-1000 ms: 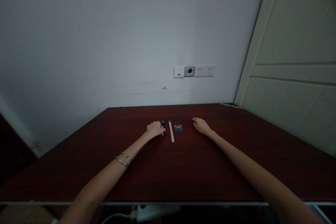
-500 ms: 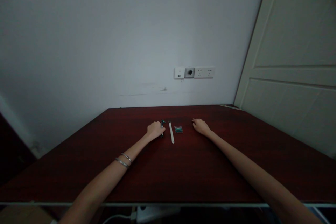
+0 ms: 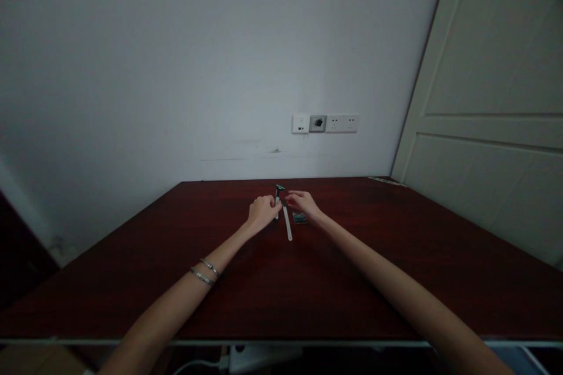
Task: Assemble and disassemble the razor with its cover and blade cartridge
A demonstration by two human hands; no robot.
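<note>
My left hand (image 3: 263, 211) is closed around the handle of a razor (image 3: 277, 198), which stands roughly upright with its dark green head (image 3: 280, 187) on top. Just right of that head, my right hand (image 3: 304, 203) reaches in with fingers stretched out and apart, holding nothing I can see. A long white strip with a dark tip (image 3: 287, 225) lies on the table below and between the hands. Partly under my right hand sits a small clear pack with teal pieces in it (image 3: 299, 218).
The dark red wooden table (image 3: 334, 287) runs back to a pale wall with sockets (image 3: 343, 123). A panelled white door (image 3: 492, 158) stands at the right. Near the back right corner lies a thin pale strip (image 3: 387, 181). Below the front edge is a white power strip (image 3: 264, 358).
My left hand has lifted the razor and moved it slightly right, its head now higher. My right hand has moved left from beyond the clear pack to beside the razor head, its fingers now spread.
</note>
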